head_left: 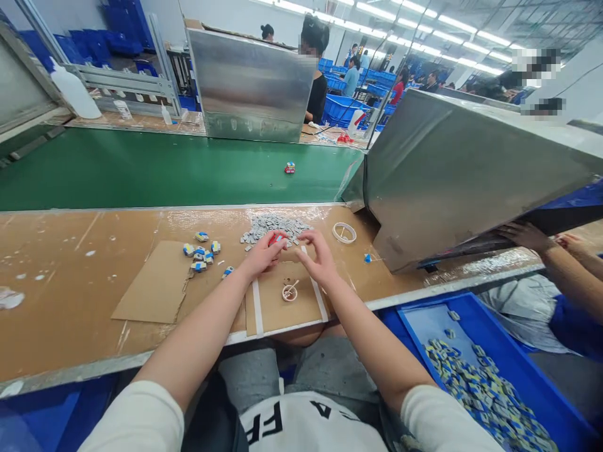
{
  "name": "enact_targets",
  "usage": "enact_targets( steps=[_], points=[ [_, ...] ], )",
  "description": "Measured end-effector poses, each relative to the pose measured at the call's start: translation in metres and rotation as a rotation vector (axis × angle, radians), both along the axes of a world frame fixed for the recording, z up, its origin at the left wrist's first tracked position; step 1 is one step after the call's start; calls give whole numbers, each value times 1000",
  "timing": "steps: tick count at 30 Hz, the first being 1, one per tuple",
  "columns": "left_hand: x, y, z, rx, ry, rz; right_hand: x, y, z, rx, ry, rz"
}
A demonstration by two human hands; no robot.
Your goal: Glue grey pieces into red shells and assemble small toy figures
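My left hand (262,255) is closed around a small red toy piece (277,238), of which only a bit shows between the fingers. Close by on the right, my right hand (318,256) has its thumb and fingers apart, with nothing visible between them. Just beyond both hands lies a heap of small grey flat pieces (267,225). Below them, a little round cup (289,293) with a thin stick in it rests on a cardboard sheet (277,317) edged with white tape. Several blue, white and yellow toy parts (200,256) are grouped to the left.
A green conveyor belt (164,163) runs behind the table, carrying a small red toy (289,167). A metal hood (438,169) stands right, beside a co-worker's arm (532,238). A blue bin (409,314) of parts is low right. A tape roll (344,233) lies on the table.
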State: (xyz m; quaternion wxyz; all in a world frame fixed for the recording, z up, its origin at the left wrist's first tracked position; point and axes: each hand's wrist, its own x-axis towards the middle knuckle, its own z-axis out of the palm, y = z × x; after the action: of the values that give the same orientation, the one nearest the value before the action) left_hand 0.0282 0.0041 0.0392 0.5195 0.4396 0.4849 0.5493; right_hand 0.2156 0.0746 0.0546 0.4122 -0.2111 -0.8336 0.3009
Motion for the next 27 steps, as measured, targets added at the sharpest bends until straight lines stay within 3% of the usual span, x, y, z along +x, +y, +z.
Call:
enact_targets(
  steps=[2, 4, 8, 11, 19, 27],
  points=[
    [-2, 2, -2, 72, 194, 87, 17, -7, -11, -61, -93, -8],
    [-2, 4, -4, 121, 343, 149, 31, -16, -22, -82, -288, 83],
    [0, 4, -6, 135, 403, 68, 37, -31, -33, -35, -483, 137],
    [0, 4, -7, 121, 411, 4, 32, -35, -30, -30, -491, 168],
    [-2, 11, -10, 52, 270, 32, 35, -33, -35, -108, -375, 294],
    [0, 9, -1, -100, 242, 181, 39, -31, -36, -160, -239, 386]
  ],
)
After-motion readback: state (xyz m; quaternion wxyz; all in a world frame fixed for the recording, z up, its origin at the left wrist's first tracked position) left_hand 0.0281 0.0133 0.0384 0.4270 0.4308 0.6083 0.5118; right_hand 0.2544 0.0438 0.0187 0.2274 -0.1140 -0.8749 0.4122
